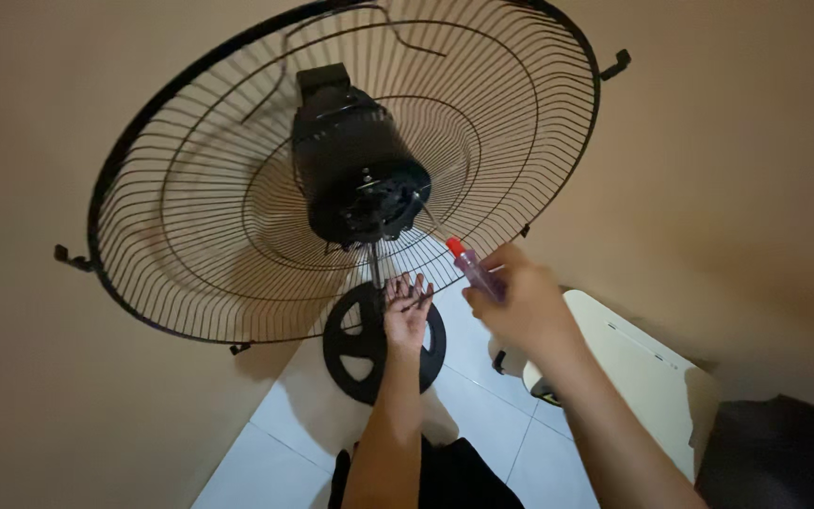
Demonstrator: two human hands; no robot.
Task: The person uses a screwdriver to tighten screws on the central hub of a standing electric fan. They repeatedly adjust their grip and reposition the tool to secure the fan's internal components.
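Your right hand (520,306) is closed around a small oil bottle (471,267) with a red cap, its thin nozzle aimed at the fan motor (358,165) shaft. Keep the tip steady on the shaft. Your left hand (406,306) is raised, palm open, fingers spread beneath the rear grille (190,188).

The floor (280,429) is laid with pale square tiles divided by thin grout lines. A round black fan base (355,353) stands on it near the beige wall. To the right, a cream-coloured flat-topped box (647,377) rests on the tiles, with a dark bundle (784,452) at the far right.
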